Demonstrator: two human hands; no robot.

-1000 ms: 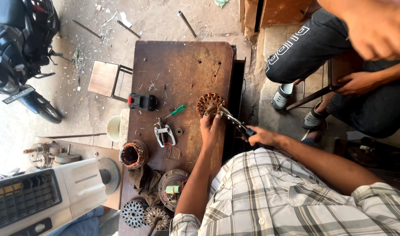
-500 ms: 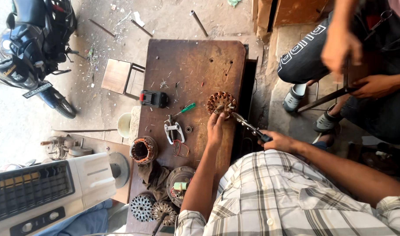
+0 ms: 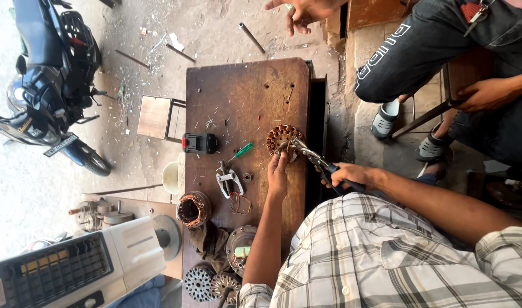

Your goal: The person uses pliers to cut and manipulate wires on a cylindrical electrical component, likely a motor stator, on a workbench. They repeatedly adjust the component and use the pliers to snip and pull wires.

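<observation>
**Pliers at the copper windings**

While a black motorcycle [image 3: 50, 85] stands parked off on the concrete, the work sits on a long rusty brown metal workbench [image 3: 244, 85]. The copper-wound round motor stator [image 3: 281, 138] lies near the bench's edge. The person's left hand [image 3: 277, 171] is closed on the stator's rim, steadying it; the right hand [image 3: 349, 174] is clenched round the blue-handled long-nose pliers [image 3: 315, 159], whose tips are at the windings. I judge the job barely started: the copper looks mostly in place. Nearby lie another wound stator [image 3: 192, 209], a black battery pack [image 3: 199, 143], a metal puller clamp [image 3: 228, 179] and a small green-handled screwdriver [image 3: 240, 152].
</observation>
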